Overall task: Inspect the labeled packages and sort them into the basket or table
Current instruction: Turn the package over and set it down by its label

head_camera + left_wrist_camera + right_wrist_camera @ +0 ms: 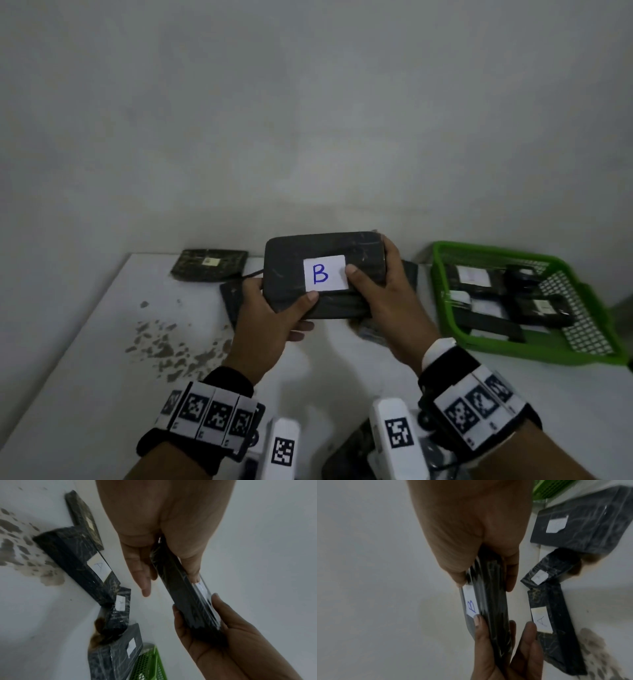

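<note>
A black wrapped package (287, 253) with a white label marked "B" (324, 274) is held up above the table, label facing me. My left hand (294, 311) grips its near left corner, thumb on the front and fingers underneath. My right hand (370, 277) grips its right end, with the thumb pressing beside the label. The left wrist view shows the package (187, 601) edge-on between my left hand (171, 580) and right hand (214, 628). The right wrist view shows the label (471, 605) between both thumbs. The green basket (527, 346) stands to the right.
Several labeled black packages (479, 281) lie in the basket. On the white table (85, 377) lie a package marked "A" (541, 620), a small package (120, 601), one beside the basket (120, 655) and one at the far left (209, 269). Chipped patches (164, 342) mark the tabletop.
</note>
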{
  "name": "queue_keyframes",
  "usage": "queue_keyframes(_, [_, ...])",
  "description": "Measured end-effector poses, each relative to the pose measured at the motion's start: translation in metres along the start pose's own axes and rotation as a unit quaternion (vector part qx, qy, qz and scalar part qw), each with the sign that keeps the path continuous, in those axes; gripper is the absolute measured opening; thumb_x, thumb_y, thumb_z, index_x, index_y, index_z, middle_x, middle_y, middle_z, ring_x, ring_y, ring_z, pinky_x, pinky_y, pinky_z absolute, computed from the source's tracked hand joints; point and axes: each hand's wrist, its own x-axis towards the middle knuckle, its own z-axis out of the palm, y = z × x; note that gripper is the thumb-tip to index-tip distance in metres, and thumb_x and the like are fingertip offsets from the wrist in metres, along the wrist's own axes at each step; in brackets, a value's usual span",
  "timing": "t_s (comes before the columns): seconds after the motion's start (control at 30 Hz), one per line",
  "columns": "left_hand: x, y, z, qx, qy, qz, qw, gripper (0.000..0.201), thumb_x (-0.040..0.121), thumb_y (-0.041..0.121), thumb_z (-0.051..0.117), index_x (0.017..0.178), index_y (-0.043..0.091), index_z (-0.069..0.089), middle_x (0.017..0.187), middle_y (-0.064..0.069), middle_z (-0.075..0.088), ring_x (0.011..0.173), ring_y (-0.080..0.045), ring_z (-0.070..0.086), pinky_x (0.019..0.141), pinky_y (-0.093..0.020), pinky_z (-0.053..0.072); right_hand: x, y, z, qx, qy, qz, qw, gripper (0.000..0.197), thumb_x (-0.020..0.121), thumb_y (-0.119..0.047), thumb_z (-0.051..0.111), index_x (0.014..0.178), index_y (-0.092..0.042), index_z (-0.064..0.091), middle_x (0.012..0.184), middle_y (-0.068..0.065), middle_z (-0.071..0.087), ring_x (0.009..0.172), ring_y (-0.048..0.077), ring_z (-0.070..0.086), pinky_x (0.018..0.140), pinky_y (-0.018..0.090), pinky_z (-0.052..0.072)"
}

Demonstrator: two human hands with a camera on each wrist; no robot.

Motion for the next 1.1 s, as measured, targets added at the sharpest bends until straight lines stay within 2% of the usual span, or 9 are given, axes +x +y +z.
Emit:
queue_keyframes(0.17, [-0.012, 0.000, 0.052, 0.042, -0.002, 0.003, 0.999, 0.061, 0.077, 0.025, 0.086, 0.118, 0.018, 0.041, 0.112, 0.004, 0.065, 0.095, -0.011, 0.069, 0.071, -0.034, 0.063, -0.013, -0.001, -0.060, 0.025, 0.028, 0.013, 0.999, 0.056, 0.100, -0.013, 0.066, 0.148, -0.033, 0.046, 0.131, 0.000, 0.071, 0.116, 0.018, 0.071, 0.098, 0.047, 0.059])
queue_keyframes(0.3, [-0.019, 0.007, 0.078, -0.074, -0.027, -0.026, 0.997, 0.061, 0.086, 0.026, 0.077, 0.137, 0.027, 0.043, 0.120, -0.001, 0.071, 0.104, -0.019, 0.073, 0.084, -0.043, 0.062, -0.021, 0.002, -0.090, 0.038, 0.027, 0.011, 0.999, 0.050, 0.099, -0.012, 0.068, 0.139, -0.037, 0.052, 0.125, -0.004, 0.073, 0.115, 0.019, 0.071, 0.097, 0.044, 0.060])
queue_keyframes(0.5, [-0.029, 0.001, 0.088, -0.036, -0.008, 0.035, 0.999, 0.053, 0.091, 0.019, 0.074, 0.137, 0.025, 0.048, 0.119, -0.001, 0.072, 0.102, -0.014, 0.074, 0.084, -0.037, 0.062, -0.028, 0.002, -0.105, 0.016, -0.024, 0.021, 0.999, 0.067, 0.088, -0.020, 0.081, 0.143, -0.037, 0.046, 0.125, -0.004, 0.074, 0.115, 0.014, 0.072, 0.099, 0.039, 0.059])
queue_keyframes(0.63, [-0.036, 0.001, 0.078, 0.011, -0.006, 0.069, 0.998, 0.053, 0.090, 0.018, 0.075, 0.136, 0.022, 0.047, 0.113, 0.009, 0.070, 0.094, 0.003, 0.071, 0.073, -0.015, 0.057, -0.033, 0.004, -0.097, -0.047, -0.021, -0.010, 0.999, 0.085, 0.076, -0.010, 0.090, 0.143, -0.030, 0.043, 0.115, -0.011, 0.075, 0.095, 0.000, 0.074, 0.070, 0.020, 0.062])
queue_keyframes(0.7, [-0.039, 0.001, 0.072, 0.020, -0.008, 0.076, 0.997, 0.058, 0.085, 0.014, 0.080, 0.133, 0.024, 0.047, 0.111, 0.013, 0.069, 0.092, 0.005, 0.070, 0.073, -0.013, 0.056, -0.033, 0.004, -0.091, -0.054, -0.021, -0.019, 0.998, 0.082, 0.077, -0.006, 0.089, 0.142, -0.027, 0.043, 0.109, -0.016, 0.072, 0.083, -0.007, 0.073, 0.060, 0.017, 0.060])
queue_keyframes(0.8, [-0.039, -0.004, 0.061, 0.017, 0.000, 0.078, 0.997, 0.063, 0.080, 0.008, 0.083, 0.130, 0.021, 0.048, 0.111, 0.013, 0.068, 0.091, 0.006, 0.071, 0.072, -0.013, 0.056, -0.033, 0.006, -0.080, -0.087, -0.018, -0.021, 0.996, 0.081, 0.075, -0.014, 0.092, 0.137, -0.032, 0.044, 0.113, -0.019, 0.069, 0.092, -0.011, 0.070, 0.078, 0.023, 0.063])
queue_keyframes(0.87, [-0.038, -0.007, 0.054, 0.012, 0.000, 0.080, 0.997, 0.064, 0.080, 0.005, 0.083, 0.131, 0.019, 0.047, 0.109, 0.013, 0.067, 0.089, 0.009, 0.070, 0.071, -0.011, 0.055, -0.032, 0.011, -0.071, -0.098, -0.006, -0.014, 0.995, 0.080, 0.071, -0.022, 0.096, 0.134, -0.031, 0.048, 0.119, -0.012, 0.072, 0.105, 0.002, 0.072, 0.095, 0.036, 0.061])
queue_keyframes(1.0, [-0.041, -0.012, 0.046, 0.039, -0.013, 0.096, 0.995, 0.063, 0.080, 0.003, 0.083, 0.131, 0.015, 0.047, 0.108, 0.016, 0.065, 0.090, 0.011, 0.068, 0.073, -0.008, 0.052, -0.030, 0.017, -0.055, -0.104, 0.047, -0.015, 0.993, 0.072, 0.066, -0.027, 0.098, 0.122, -0.027, 0.052, 0.114, -0.006, 0.073, 0.103, 0.013, 0.073, 0.095, 0.046, 0.060])
queue_keyframes(1.1, [-0.036, -0.013, 0.035, 0.010, 0.018, 0.060, 0.998, 0.045, 0.084, 0.015, 0.081, 0.120, 0.015, 0.055, 0.105, 0.004, 0.072, 0.088, -0.004, 0.073, 0.069, -0.016, 0.057, -0.033, 0.020, -0.047, -0.127, 0.051, -0.019, 0.990, 0.074, 0.065, -0.026, 0.099, 0.122, -0.024, 0.051, 0.112, -0.005, 0.072, 0.099, 0.010, 0.072, 0.090, 0.041, 0.062])
